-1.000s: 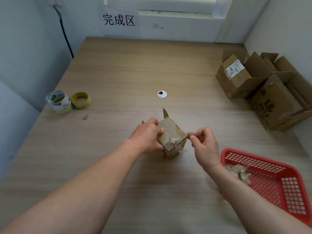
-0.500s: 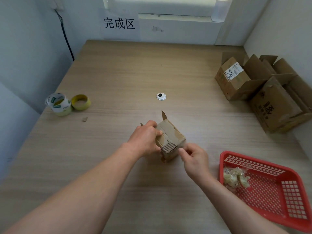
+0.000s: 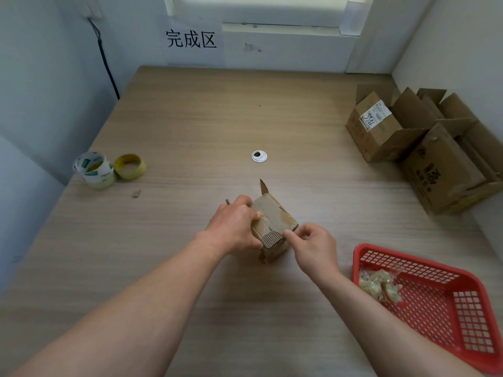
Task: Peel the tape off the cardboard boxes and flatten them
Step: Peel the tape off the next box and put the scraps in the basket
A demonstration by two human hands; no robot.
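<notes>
tabletop (image 3: 190, 118) of pale wood grain in a white-walled corner, paper sign (image 3: 192, 39) under the window sill. open cardboard boxes (image 3: 424, 148) piled at far right; red basket (image 3: 473, 317) with tape scraps (image 3: 381, 285) at near right; two tape rolls (image 3: 95, 172) at left. left hand (image 3: 234, 227) curled round the left side of small cardboard box (image 3: 272, 219) at mid-table, right hand (image 3: 313, 246) pinching its near top edge with thumb and forefinger. long axis running away from the person, skewed left; corrugated end facing near, torn flap (image 3: 262, 186) upright at the far end.
</notes>
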